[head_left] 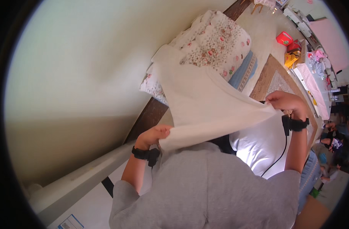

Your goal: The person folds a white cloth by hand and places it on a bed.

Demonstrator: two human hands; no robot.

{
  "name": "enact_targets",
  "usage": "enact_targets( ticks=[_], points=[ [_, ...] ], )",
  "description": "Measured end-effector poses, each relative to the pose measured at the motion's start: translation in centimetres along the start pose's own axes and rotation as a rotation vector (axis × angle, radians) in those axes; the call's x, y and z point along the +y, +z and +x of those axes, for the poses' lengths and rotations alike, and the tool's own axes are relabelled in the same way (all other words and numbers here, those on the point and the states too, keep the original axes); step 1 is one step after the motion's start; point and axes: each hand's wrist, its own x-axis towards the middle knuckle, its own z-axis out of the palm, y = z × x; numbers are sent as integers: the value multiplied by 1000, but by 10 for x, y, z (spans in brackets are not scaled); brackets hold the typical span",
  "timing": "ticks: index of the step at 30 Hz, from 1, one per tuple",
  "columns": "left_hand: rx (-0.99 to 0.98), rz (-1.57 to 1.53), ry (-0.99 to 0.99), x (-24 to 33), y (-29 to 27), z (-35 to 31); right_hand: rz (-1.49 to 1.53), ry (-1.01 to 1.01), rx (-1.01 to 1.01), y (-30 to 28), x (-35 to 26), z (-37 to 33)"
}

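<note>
A cream cloth, shaped like a T-shirt (205,91), stretches between my two hands by its near edge. Its far part lies over a flower-patterned quilt (216,38). My left hand (155,135) is closed on the near left corner, thumb on top. At the right, my right hand (285,102) pinches the other end of the same edge, higher and farther from me. The cloth sags slightly between the hands and spreads wide toward the quilt. Black straps with small devices and cables circle both wrists.
A pale wall (79,68) rises on the left. Beneath the quilt shows a blue patterned fabric (245,68). A brown-bordered rug (269,72) lies to the right. Beyond it stand red bags (285,38) and a long table (313,89) piled with things. People are at the far right.
</note>
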Motion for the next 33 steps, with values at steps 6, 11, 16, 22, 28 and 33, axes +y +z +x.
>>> enact_targets(
  ticks=[6, 11, 16, 22, 28, 33],
  points=[
    [472, 582, 73, 5, -156, 105, -83, -55, 133, -17, -6, 141],
    [778, 1017, 118, 9, -262, 170, -78, -210, 434, 15, 46, 338],
    [1069, 1369, 429, 19, -307, 239, 26, -138, 849, 59, 84, 454],
    [977, 1709, 457, 52, -293, 250, -77, -304, 1001, 88, 85, 496],
    [852, 1793, 419, 70, -284, 250, -234, -396, 856, 90, 73, 480],
    [683, 1728, 440, 69, -297, 264, -384, -295, 704, 81, 77, 479]
  ],
)
